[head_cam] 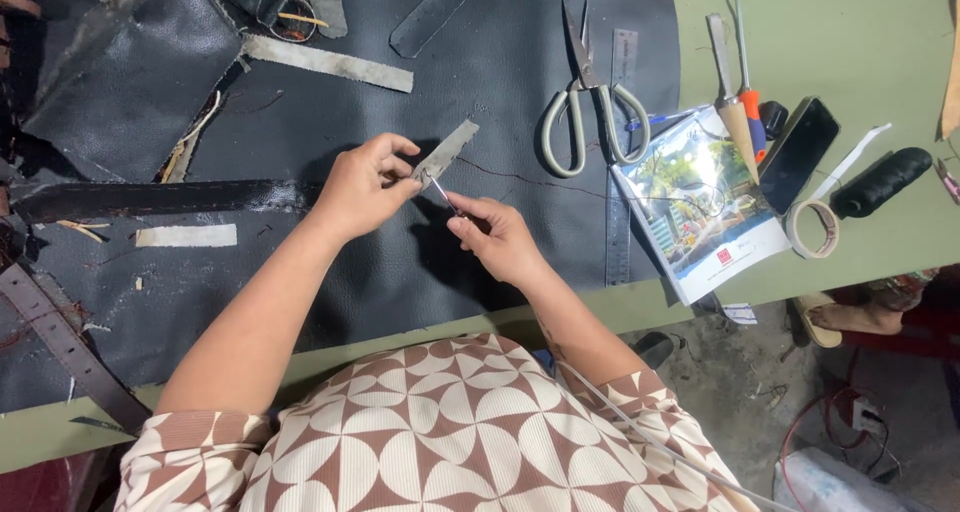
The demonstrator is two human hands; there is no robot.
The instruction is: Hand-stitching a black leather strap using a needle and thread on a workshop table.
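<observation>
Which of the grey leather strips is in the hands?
The short grey strip pinched by the left hand; the longer strip and others lie loose on the black leather.

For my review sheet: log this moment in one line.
left hand: pinches grey leather strip | right hand: holds thin needle-like tool at strip | scissors: idle

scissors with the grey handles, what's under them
The grey-handled metal scissors lie on the large black leather sheet, beside a metal ruler. The green table beneath is covered there.

Scissors (590, 112), steel ruler (620, 172), booklet (700, 207), phone (800, 152), tape roll (812, 229), perhaps a black thread spool (882, 182) on the green bench (850, 42)
</observation>
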